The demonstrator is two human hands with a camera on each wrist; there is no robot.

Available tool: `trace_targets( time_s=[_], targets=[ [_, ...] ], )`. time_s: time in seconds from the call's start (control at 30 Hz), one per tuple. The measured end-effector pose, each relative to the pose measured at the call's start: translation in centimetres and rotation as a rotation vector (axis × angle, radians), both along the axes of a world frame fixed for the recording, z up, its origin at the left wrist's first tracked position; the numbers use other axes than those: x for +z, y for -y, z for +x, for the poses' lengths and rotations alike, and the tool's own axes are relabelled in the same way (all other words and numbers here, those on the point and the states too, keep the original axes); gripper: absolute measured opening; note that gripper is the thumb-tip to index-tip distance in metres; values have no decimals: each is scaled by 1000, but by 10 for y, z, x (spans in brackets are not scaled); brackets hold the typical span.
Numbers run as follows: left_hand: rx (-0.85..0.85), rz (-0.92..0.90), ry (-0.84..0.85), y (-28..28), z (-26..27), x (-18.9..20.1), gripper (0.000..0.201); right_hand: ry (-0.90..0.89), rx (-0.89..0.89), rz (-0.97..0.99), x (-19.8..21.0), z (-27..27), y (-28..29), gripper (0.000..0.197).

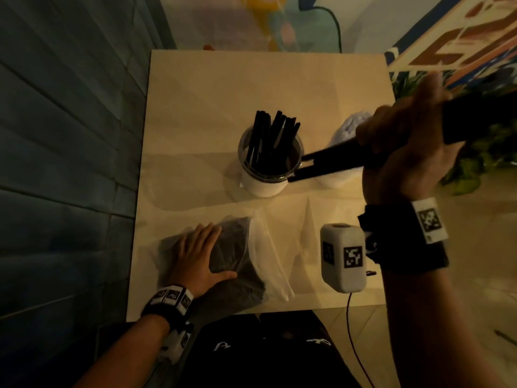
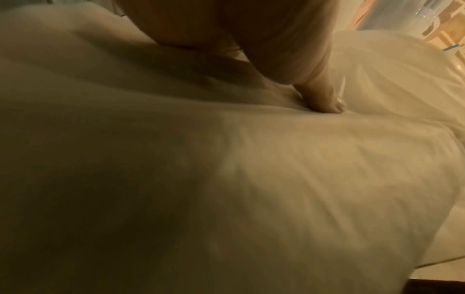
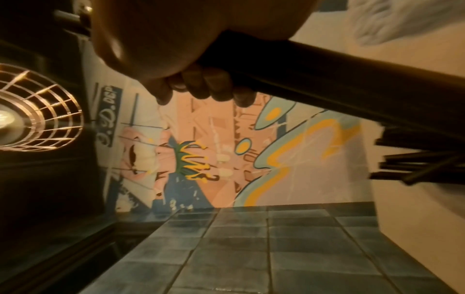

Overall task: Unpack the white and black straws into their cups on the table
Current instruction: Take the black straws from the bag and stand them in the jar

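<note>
Right hand [image 1: 402, 144]: raised over the right side of the table [image 1: 201, 88], fingers curled tight round a bundle of black straws [image 1: 335, 161]. The bundle lies near level, its free ends pointing left and reaching the rim of the cup [image 1: 264, 183]. In the right wrist view the fingers [image 3: 206, 83] wrap under the bundle [image 3: 327, 75].

Cup: white, upright, near the table's middle, already holding a number of black straws that stand and lean in it [image 1: 271, 138].

Left hand [image 1: 195, 253]: flat, fingers spread, pressing down on a clear bag [image 1: 268, 247] at the near left of the table. Dark straws show through the plastic beneath the palm. The left wrist view shows the thumb [image 2: 324, 99] pushed into pale plastic [image 2: 251, 179]; little else is legible there.

Crumpled pale plastic [image 1: 347, 130] lies behind the right hand, partly hidden. Whether a second cup stands there cannot be told.
</note>
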State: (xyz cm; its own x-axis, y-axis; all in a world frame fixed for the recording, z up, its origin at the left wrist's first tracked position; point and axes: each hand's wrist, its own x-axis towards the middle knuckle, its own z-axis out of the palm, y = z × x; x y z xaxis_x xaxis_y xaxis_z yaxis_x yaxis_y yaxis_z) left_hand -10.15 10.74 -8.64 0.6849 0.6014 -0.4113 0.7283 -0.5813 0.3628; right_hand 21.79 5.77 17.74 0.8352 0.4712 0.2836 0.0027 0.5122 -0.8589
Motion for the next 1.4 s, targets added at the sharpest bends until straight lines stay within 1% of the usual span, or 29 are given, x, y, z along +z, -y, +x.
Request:
trace_targets(
  time_s=[0.1, 0.17, 0.23, 0.3, 0.37, 0.43, 0.47, 0.6, 0.73, 0.83, 0.93, 0.97, 1.03, 1.1, 1.2, 1.27, 1.3, 1.33, 1.4],
  targets=[
    [-2, -32, 0, -1, 0, 1, 118, 110, -14, -21, 13, 3, -23, 32],
    [6, -40, -2, -1, 0, 2, 118, 132, 10, -72, 7, 3, -42, 29],
    [7, -36, -20, 0, 0, 1, 118, 119, 47, -190, -11, 1, -59, 30],
    [5, -20, -5, 1, 0, -1, 118, 114, 70, -383, -36, -1, -69, 31],
    [7, -12, 6, 1, 0, -1, 119, 105, 107, -532, -60, -2, -75, 25],
    [2, -10, -1, 1, 0, -1, 119, 107, 130, -598, -77, -4, -79, 21],
    [3, -12, -4, 1, 0, -2, 119, 122, 133, -623, -83, -4, -80, 23],
    [16, -21, 1, 1, 0, -2, 121, 122, 135, -651, -89, 0, -80, 37],
    [8, -7, -11, 0, 1, -2, 121, 112, 116, -655, -87, 6, -71, 42],
    [13, -17, -8, 0, 1, -1, 121, 190, 25, -620, -77, 10, -57, 39],
    [12, -11, -12, -1, 2, -2, 120, 270, -44, -570, -66, 9, -27, 22],
    [12, -9, -12, -1, 2, -2, 121, 265, -23, -557, -66, 6, -13, 17],
    [12, -21, -29, -1, 3, -1, 121, 215, 88, -575, -77, -6, 15, 11],
    [9, -34, -63, 0, 3, -1, 121, 137, 240, -739, -109, -25, 43, 8],
    [8, -8, -67, 0, 4, 1, 120, 46, 407, -1078, -175, -54, 77, 23],
    [5, -9, -62, 0, 4, 3, 119, -32, 498, -1199, -206, -71, 89, 31],
    [1, -9, -67, 0, 4, 4, 119, -39, 542, -1232, -217, -78, 91, 31],
    [-3, -13, -76, 1, 5, 5, 119, 3, 583, -1261, -225, -85, 92, 29],
    [1, -14, -85, 1, 6, 7, 119, 151, 658, -1321, -236, -96, 88, 18]
  ],
)
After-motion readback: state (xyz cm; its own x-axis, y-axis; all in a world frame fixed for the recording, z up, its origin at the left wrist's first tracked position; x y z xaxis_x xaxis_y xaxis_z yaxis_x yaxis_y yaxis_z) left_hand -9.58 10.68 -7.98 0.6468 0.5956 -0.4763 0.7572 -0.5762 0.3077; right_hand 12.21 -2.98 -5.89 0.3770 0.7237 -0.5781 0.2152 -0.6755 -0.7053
